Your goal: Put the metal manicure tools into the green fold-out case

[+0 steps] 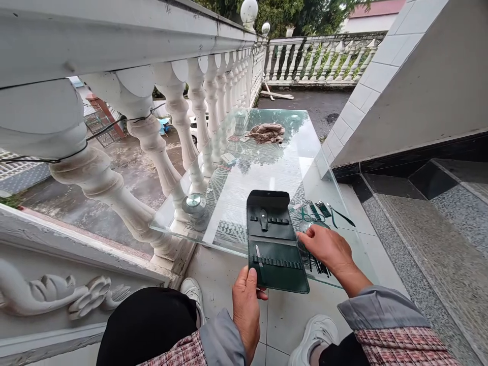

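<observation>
A dark green manicure case lies unfolded above the near end of the glass table. My left hand grips its lower left corner, thumb on top. One slim silver tool sits in the lower row of loops; a small strap with a snap shows in the upper panel. My right hand is closed at the case's right edge, its fingertips partly hidden, so what they hold cannot be made out. Behind it on the glass lie green-handled scissors, nail clippers and nippers. Several dark slim tools lie partly beneath that hand.
The glass table bears a crumpled brown cloth and a small card farther back. A round metal-topped table leg stands at left. White balusters line the left side; stone steps rise at right.
</observation>
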A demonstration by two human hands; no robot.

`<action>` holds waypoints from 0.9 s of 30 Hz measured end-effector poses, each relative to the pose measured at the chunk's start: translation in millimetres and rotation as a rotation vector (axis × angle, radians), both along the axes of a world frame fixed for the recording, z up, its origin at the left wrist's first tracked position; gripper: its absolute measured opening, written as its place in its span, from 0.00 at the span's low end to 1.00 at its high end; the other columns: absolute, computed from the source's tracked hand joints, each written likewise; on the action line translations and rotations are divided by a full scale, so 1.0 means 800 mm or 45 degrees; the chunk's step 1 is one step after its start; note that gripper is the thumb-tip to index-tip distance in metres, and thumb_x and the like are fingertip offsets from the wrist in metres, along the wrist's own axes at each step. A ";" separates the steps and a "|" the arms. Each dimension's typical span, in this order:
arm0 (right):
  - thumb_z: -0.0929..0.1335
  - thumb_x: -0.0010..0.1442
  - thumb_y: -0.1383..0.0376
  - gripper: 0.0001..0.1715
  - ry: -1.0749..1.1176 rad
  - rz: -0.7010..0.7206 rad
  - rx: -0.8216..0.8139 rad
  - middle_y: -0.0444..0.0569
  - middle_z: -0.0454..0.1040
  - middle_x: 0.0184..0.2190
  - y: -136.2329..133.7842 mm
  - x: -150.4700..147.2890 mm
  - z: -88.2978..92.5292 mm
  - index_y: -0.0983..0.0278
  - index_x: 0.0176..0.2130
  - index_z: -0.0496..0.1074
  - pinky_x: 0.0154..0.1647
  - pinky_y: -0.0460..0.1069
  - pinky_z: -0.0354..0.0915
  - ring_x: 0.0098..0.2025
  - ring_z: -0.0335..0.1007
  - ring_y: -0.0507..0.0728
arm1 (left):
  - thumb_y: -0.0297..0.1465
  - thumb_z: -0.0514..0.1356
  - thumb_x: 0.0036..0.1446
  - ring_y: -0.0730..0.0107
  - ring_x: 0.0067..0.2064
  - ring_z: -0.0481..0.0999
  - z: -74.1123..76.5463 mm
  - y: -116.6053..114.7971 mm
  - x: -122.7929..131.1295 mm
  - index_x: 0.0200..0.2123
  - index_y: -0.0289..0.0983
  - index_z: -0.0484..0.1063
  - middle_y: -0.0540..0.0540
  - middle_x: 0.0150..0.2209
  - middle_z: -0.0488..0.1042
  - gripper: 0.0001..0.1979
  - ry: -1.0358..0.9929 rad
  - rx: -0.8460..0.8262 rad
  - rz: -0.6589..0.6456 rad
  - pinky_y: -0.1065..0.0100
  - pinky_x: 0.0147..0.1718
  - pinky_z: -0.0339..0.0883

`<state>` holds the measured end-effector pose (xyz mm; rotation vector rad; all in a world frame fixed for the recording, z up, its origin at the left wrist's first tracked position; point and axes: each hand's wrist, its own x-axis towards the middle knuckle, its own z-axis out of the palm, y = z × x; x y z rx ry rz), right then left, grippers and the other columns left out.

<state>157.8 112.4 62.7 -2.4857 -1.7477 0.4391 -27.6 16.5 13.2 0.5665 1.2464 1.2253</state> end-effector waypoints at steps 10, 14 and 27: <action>0.62 0.56 0.56 0.17 0.297 0.593 -0.058 0.44 0.71 0.22 -0.046 -0.074 0.014 0.61 0.21 0.68 0.26 0.46 0.48 0.25 0.62 0.51 | 0.52 0.61 0.46 0.74 0.27 0.65 0.002 0.003 0.003 0.31 0.34 0.69 0.49 0.27 0.66 0.25 -0.041 -0.020 0.003 0.75 0.21 0.60; 0.66 0.51 0.56 0.14 0.305 0.650 -0.157 0.43 0.72 0.21 -0.064 -0.088 0.017 0.61 0.20 0.68 0.24 0.46 0.45 0.24 0.61 0.50 | 0.51 0.60 0.48 0.75 0.26 0.63 0.000 0.002 0.002 0.29 0.35 0.66 0.50 0.26 0.66 0.23 -0.047 0.002 -0.030 0.75 0.22 0.60; 0.63 0.54 0.62 0.13 0.134 0.558 -0.087 0.46 0.74 0.24 -0.084 -0.099 0.001 0.62 0.21 0.68 0.24 0.47 0.42 0.27 0.66 0.53 | 0.52 0.61 0.47 0.75 0.26 0.63 -0.002 0.001 0.005 0.26 0.36 0.63 0.52 0.24 0.62 0.24 -0.061 -0.011 -0.057 0.74 0.23 0.59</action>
